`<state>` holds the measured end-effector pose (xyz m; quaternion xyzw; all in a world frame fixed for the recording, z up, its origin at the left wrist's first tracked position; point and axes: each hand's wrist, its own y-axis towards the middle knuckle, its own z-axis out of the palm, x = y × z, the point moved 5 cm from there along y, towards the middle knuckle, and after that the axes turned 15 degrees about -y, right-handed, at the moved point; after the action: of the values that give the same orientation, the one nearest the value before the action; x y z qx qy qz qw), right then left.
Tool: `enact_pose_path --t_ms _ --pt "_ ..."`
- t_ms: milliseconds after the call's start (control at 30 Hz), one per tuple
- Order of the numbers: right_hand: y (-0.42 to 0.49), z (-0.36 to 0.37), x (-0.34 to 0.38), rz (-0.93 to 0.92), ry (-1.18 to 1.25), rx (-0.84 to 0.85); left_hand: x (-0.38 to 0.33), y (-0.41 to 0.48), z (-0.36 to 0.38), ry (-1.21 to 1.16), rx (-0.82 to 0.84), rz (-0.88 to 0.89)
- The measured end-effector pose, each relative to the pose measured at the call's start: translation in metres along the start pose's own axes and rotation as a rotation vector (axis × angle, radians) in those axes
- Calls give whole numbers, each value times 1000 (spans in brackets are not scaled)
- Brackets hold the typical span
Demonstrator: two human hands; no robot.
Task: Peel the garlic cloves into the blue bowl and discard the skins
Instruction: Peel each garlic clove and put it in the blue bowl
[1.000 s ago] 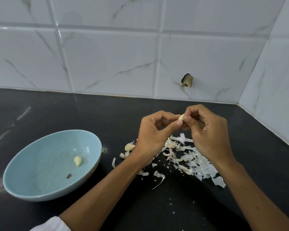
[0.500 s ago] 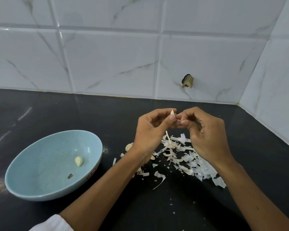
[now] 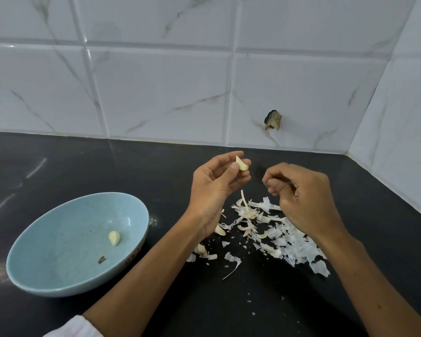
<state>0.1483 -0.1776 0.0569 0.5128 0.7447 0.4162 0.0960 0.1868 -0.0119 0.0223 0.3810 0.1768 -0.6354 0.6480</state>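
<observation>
The left hand (image 3: 214, 188) pinches a garlic clove (image 3: 241, 164) between the thumb and the tips of the fingers. It holds the clove up above the counter, palm turned toward the person. The clove looks bare and pale, its long axis tilted, with the pointed tip up and to the left and the blunt end low and to the right. The right hand (image 3: 304, 198) hangs just beside it, apart from the clove, with its fingers curled in. Whether they pinch a scrap of skin cannot be told. Below and between the two hands a heap of papery garlic skins (image 3: 289, 242) lies spread on the black countertop (image 3: 83, 166), with one curled strip standing up from it. A few small lumps at the heap's left edge (image 3: 220, 230) may be cloves still in their skins. The blue bowl (image 3: 66, 239) sits well apart, down and to the left of the held clove. It is on the left hand's own side, so that hand is much the nearer one for the drop. The bowl holds one peeled clove (image 3: 114, 238) near its middle and a small dark fleck (image 3: 102, 259) lower down. As a judgement, this clove is ready for the bowl, and the skins are not yet cleared.
</observation>
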Motion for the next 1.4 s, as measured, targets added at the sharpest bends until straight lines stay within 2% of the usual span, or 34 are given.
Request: enact_pose_path --t_ms 233,500,833,1133,1400 --pt "-3 4 0 58 -69 196 0 0 0 52 19 27" --pt "-4 4 0 33 -111 232 0 -1 -1 102 22 62" --pt "-2 -2 -8 136 10 82 0 0 -4 232 -7 105" --pt "-3 3 0 125 123 65 3 -2 0 345 57 116" --pt "-4 1 2 93 115 -10 6 -4 2 321 75 74"
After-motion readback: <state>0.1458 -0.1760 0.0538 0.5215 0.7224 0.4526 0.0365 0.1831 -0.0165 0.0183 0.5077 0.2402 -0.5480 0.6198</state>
